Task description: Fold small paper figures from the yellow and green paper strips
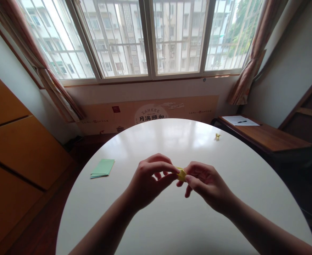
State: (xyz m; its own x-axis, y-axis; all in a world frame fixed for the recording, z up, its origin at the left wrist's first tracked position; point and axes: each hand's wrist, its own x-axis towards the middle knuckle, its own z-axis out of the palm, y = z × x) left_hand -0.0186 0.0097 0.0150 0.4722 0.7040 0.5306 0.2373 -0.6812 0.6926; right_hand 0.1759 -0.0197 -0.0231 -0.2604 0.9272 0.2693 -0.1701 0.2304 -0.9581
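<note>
Our left forearm (106, 221) and right forearm (254, 216) lie nearest, rising from the lower left and lower right of the frame over a round white table (169, 230). They lead to our left hand (149, 180) and right hand (209, 179), which meet just right of the frame's centre around a small piece of yellow paper (182, 175), held up above the tabletop. Our left thumb and forefinger pinch its left end, with the other left fingers curled behind. Our right thumb presses on its right end; the other right fingers are bent and slightly spread, and we cannot tell which of them back the paper from behind.

As for progress, we judge that much of the folding in this piece is done: it looks compact and several layers thick. With both hands on it, it seems unfinished, though our fingers cover too much for us to count the folds left. Toward the upper right of the table stands a small yellow folded shape (217, 136), apparently complete, well apart from our hands. At the left of the frame, green sheets (103, 167) lie flat in a slightly uneven stack, seemingly unworked.
</note>
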